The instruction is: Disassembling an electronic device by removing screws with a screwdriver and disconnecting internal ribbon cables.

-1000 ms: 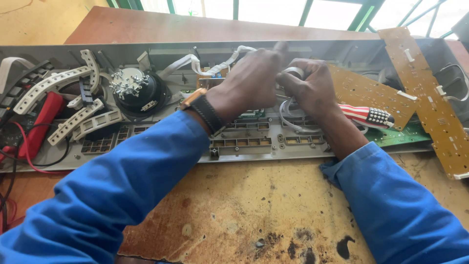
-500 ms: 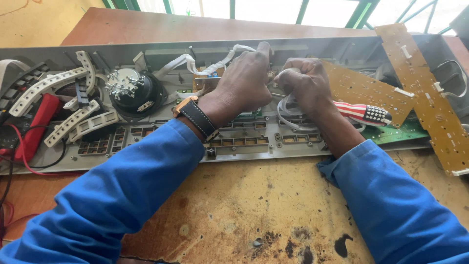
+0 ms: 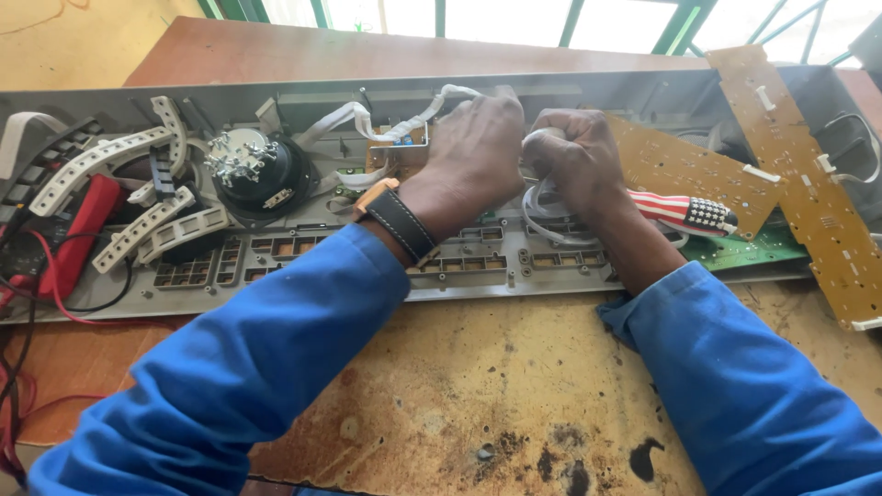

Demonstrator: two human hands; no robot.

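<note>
A long grey opened keyboard casing (image 3: 478, 266) lies across a stained wooden table. My left hand (image 3: 478, 152), with a dark watch on its wrist, is closed on a white ribbon cable (image 3: 404, 124) near a small brown circuit board (image 3: 400, 152) in the casing's middle. Right beside it, my right hand (image 3: 574, 161) is clenched on a bundle of white cable (image 3: 542, 207). A screwdriver with a red-white striped and starred handle (image 3: 684, 213) lies under my right forearm. What the fingers pinch is hidden.
A round black speaker (image 3: 253, 170) and white rubber key strips (image 3: 138, 197) sit at the casing's left. A red multimeter (image 3: 78, 239) with red and black leads is at far left. Brown circuit boards (image 3: 799, 174) and a green board (image 3: 744, 248) lie at right.
Both hands have shifted slightly left and closer together over the casing's middle; the left hand's fingers now close over the white ribbon cable.
</note>
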